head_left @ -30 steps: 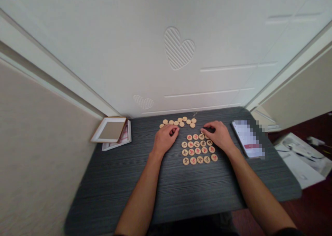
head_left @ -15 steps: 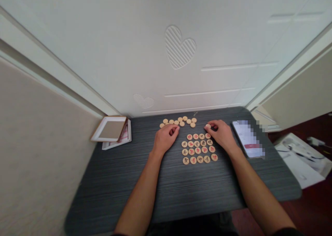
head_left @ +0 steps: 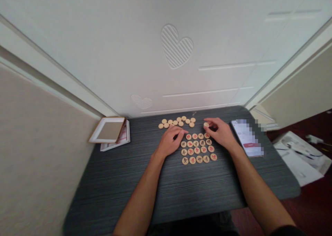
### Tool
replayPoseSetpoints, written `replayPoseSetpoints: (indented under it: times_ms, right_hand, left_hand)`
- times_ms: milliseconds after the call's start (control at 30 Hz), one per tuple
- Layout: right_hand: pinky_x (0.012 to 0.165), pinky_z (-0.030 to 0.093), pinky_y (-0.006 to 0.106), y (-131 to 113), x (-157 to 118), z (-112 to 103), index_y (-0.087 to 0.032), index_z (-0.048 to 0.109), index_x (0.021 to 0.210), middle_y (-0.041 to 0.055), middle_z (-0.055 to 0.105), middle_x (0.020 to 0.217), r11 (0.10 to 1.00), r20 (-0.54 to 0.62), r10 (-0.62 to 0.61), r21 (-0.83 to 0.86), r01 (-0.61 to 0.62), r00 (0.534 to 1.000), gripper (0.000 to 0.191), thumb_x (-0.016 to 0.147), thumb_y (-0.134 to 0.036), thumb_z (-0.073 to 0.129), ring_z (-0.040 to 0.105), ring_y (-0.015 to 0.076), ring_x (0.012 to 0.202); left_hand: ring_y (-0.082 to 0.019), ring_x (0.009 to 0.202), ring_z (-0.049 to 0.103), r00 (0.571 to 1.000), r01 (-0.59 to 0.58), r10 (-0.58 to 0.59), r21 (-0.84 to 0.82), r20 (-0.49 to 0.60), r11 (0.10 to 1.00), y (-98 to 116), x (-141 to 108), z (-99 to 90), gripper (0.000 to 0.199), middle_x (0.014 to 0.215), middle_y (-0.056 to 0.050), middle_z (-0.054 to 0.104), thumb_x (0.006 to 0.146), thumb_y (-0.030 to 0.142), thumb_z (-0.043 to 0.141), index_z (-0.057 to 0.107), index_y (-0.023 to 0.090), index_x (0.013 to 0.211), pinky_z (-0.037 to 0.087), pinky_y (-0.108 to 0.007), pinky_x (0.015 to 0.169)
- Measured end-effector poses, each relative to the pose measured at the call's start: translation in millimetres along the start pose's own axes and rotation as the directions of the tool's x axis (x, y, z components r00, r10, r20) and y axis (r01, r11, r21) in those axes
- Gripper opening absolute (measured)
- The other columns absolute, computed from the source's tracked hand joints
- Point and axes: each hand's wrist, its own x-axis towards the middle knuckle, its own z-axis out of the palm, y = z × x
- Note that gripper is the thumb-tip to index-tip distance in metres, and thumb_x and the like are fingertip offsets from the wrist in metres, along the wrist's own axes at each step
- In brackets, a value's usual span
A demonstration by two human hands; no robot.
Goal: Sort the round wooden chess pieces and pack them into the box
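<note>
Round wooden Chinese chess pieces lie in rows, red and black characters up, in a grid [head_left: 196, 150] mid-table. Behind them sits a loose cluster of blank-side-up pieces [head_left: 179, 119]. My left hand [head_left: 169, 141] is between the cluster and the grid's left side, its index finger stretched towards the back-left piece [head_left: 188, 136]; whether it touches that piece I cannot tell. Between thumb and fingers, my right hand [head_left: 221, 133] pinches one Chinese chess piece [head_left: 206, 124], plain side showing, just behind the grid's back-right corner.
At the table's left rear is an open white box with its lid [head_left: 111, 130] leaning over it. A lit phone [head_left: 245, 134] lies right of my right hand. White panelling [head_left: 116, 56] rises behind the dark table [head_left: 116, 180]. Boxes and cables [head_left: 302, 153] stand beyond the right edge.
My left hand has moved right and slightly towards me, from the cluster to the grid's back-left corner, its index finger now extended. My right hand stays nearly in place, still pinching its piece.
</note>
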Motion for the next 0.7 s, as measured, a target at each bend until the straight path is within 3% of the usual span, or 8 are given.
replayPoseSetpoints:
  times_ms: [167,333,700]
  right_hand:
    - [0.083,0.058,0.035,-18.5,-4.1,-2.9,-0.027,0.07,0.119,0.0039,0.072,0.099,0.985,0.102,-0.06,0.17,0.042,0.993,0.032,0.088,-0.037,0.066,0.071,0.0187,0.083]
    - [0.079,0.058,0.035,-18.7,-4.8,0.6,-0.026,0.073,0.111,0.0045,0.072,0.096,0.991,0.184,-0.082,0.121,0.06,0.98,0.027,0.087,-0.037,0.068,0.071,0.0193,0.08]
    - [0.083,0.058,0.036,-19.7,-4.6,-1.8,-0.025,0.073,0.108,0.0051,0.072,0.1,0.981,0.098,-0.035,0.193,0.015,0.995,0.024,0.09,-0.041,0.066,0.072,0.0197,0.084]
  left_hand:
    - [-0.019,0.098,0.064,0.999,-0.003,0.002,0.017,0.046,1.0,-1.6,-0.4,0.1,0.041,0.102,-0.002,0.073,0.106,0.028,0.04,0.08,0.03,0.099,0.05,-0.038,0.094]
    - [-0.02,0.1,0.064,0.998,0.003,-0.006,0.045,0.061,0.999,-2.2,-0.1,1.7,0.042,0.103,-0.002,0.073,0.106,0.029,0.04,0.081,0.031,0.097,0.05,-0.039,0.096]
    - [-0.02,0.1,0.063,0.997,0.012,-0.015,0.031,0.07,0.999,-3.8,-0.4,1.4,0.042,0.105,-0.002,0.073,0.106,0.031,0.039,0.081,0.031,0.1,0.049,-0.039,0.097]
